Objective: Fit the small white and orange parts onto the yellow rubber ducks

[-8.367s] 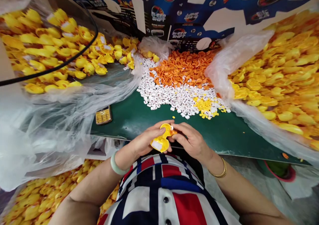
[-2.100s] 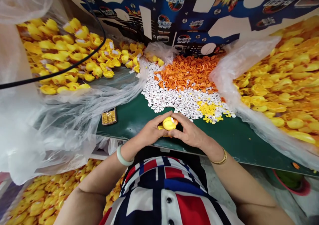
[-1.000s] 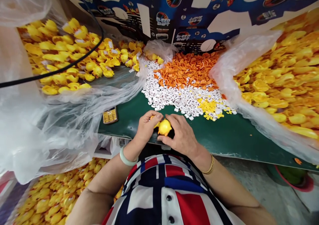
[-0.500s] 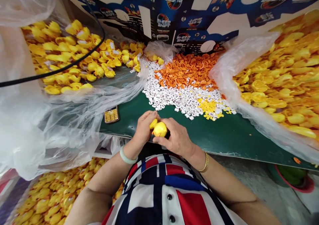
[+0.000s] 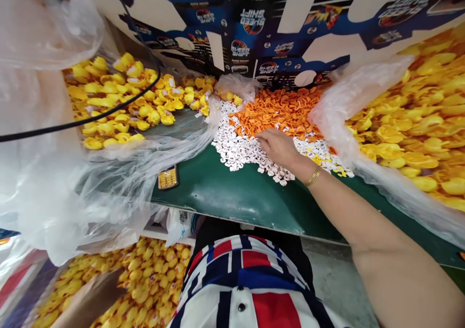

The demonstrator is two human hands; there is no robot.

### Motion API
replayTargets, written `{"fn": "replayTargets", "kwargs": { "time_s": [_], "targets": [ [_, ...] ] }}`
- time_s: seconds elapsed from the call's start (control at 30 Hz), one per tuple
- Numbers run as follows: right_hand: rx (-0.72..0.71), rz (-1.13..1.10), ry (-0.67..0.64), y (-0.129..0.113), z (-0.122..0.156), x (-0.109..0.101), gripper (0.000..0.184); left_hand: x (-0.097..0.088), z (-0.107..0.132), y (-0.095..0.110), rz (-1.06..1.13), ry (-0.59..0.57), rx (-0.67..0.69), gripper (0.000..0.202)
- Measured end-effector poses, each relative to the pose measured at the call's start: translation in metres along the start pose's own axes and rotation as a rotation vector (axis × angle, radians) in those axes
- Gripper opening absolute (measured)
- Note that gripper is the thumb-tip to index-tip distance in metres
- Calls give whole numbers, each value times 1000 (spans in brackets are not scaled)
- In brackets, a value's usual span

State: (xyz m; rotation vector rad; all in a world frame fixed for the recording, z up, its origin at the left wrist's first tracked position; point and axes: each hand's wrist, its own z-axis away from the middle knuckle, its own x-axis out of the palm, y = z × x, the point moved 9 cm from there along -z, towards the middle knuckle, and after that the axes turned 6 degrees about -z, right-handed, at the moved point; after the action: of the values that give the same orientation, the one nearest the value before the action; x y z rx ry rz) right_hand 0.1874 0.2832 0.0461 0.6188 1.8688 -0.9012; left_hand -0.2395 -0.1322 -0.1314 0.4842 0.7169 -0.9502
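Observation:
My right hand (image 5: 278, 146) is stretched forward over the green table (image 5: 232, 197). It rests on the heap of small white pieces (image 5: 236, 148), right at its border with the orange pieces (image 5: 283, 112). Its fingers are bent and drawn together on the pieces; what they pinch is too small to name. My left hand (image 5: 92, 294) is down at the lower left, a brown blur over the bin of yellow ducks (image 5: 152, 279). Its fingers are smeared by motion. The yellow duck from before is in neither hand.
Clear plastic bags of yellow duck parts stand at the left (image 5: 119, 100) and right (image 5: 417, 119). A small patch of yellow bits (image 5: 329, 161) lies by my wrist. A phone (image 5: 168, 177) lies on the table's left edge. A black cable (image 5: 72, 122) crosses the left bag. Printed blue cardboard (image 5: 254, 23) walls the back.
Both hands held a yellow duck at the table's front edge. Now the left hand has dropped to the duck bin below, and the right has reached forward to the white pieces.

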Motion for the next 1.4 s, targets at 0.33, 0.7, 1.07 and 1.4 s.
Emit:
{"fn": "replayTargets", "kwargs": {
  "time_s": [0.33, 0.7, 1.07, 1.4],
  "targets": [
    [-78, 194, -142, -15, -70, 61, 33, -92, 46, 309, 447, -180, 788, 30],
    [-3, -15, 40, -3, 3, -10, 21, -148, -22, 389, 1061, 146, 768, 31],
    [-108, -403, -209, -64, 109, 21, 24, -104, -16, 422, 1088, -67, 909, 29],
    [-403, 218, -295, -52, 83, 20, 26, -114, -21, 409, 1249, -148, 811, 44]
  ]
}}
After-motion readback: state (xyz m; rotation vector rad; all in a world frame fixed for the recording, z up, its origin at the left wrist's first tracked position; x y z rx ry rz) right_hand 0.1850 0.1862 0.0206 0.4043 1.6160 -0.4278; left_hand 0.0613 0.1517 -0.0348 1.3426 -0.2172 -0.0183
